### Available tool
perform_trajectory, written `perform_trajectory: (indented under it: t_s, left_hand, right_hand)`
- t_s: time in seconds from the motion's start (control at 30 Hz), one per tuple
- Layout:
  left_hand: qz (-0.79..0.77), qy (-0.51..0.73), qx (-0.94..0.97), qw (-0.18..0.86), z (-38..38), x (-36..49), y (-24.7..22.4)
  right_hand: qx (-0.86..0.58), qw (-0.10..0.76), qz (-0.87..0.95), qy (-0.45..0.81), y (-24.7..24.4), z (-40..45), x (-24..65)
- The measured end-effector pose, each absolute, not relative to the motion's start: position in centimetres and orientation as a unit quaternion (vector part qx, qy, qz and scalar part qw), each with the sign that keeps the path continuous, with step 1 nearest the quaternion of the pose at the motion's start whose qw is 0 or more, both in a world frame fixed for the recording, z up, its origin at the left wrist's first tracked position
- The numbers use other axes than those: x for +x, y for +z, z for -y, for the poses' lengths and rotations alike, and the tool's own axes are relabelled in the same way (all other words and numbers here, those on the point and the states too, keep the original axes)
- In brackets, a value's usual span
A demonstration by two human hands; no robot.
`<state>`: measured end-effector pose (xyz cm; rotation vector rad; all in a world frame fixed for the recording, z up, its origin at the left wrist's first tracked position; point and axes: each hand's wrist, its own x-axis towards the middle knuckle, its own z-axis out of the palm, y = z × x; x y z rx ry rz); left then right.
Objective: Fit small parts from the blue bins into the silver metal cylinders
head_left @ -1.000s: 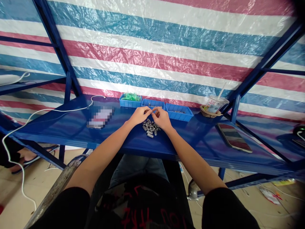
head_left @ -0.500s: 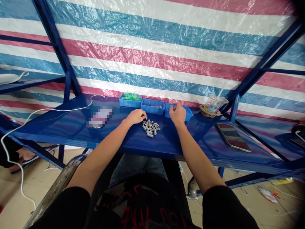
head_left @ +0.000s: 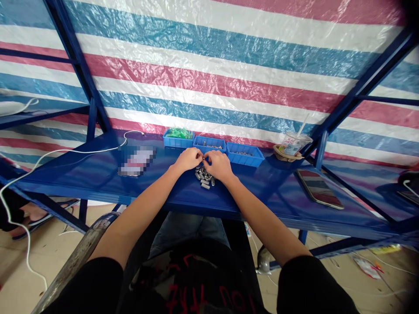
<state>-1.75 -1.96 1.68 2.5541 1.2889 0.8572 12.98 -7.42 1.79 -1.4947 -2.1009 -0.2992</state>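
Observation:
Above a pile of small silvery metal cylinders (head_left: pixel 204 178) on the blue table, my two hands meet at the fingertips. My left hand (head_left: pixel 190 158) is closed in a pinch; what sits between its fingers is too small to name. The fingers of my right hand (head_left: pixel 218 164) are pinched against it, holding something tiny that I cannot make out. Just behind the hands stand a blue bin (head_left: pixel 209 138) with small metal pieces and, to its right, another blue bin (head_left: pixel 262 157) with small metallic parts.
A third blue bin (head_left: pixel 165 139) holds green pieces at the left. A phone (head_left: pixel 319 188) and a plastic cup (head_left: pixel 293 143) in a cardboard holder are on the right. A pixelated object (head_left: pixel 137 160) and a white cable (head_left: pixel 81 151) lie on the left.
My right hand has left the right-hand blue bin and moved left to my left hand. The left hand has stayed nearly in place, over the pile.

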Motion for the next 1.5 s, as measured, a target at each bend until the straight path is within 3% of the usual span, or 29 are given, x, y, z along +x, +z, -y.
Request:
perform_trajectory:
  t_s: [0.13,0.37,0.67,0.87,1.1,1.5]
  left_hand:
    - [-0.426,0.318,0.842,0.092,2.1,-1.8,1.8]
    - [-0.346,0.35,0.857,0.152,2.9,-1.3,1.9]
    - [-0.353,0.375,0.843,0.155,3.1,-1.2,1.9]
    - [-0.37,0.369,0.842,0.136,3.1,-1.2,1.8]
    - [-0.376,0.371,0.836,0.15,3.0,-1.4,2.3]
    - [-0.343,0.331,0.861,0.177,2.5,-2.3,2.4]
  right_hand:
    - [-0.566,0.313,0.758,-0.083,1.6,6.9,13.1]
    - [-0.591,0.478,0.632,0.15,1.1,5.4,14.2]
    - [-0.537,0.509,0.627,0.242,0.6,5.0,14.1]
    - [-0.537,0.493,0.646,0.228,0.7,5.3,14.1]
    - [-0.496,0.447,0.741,0.066,1.0,6.1,14.1]
    - [-0.527,0.406,0.745,0.047,1.0,5.9,14.3]
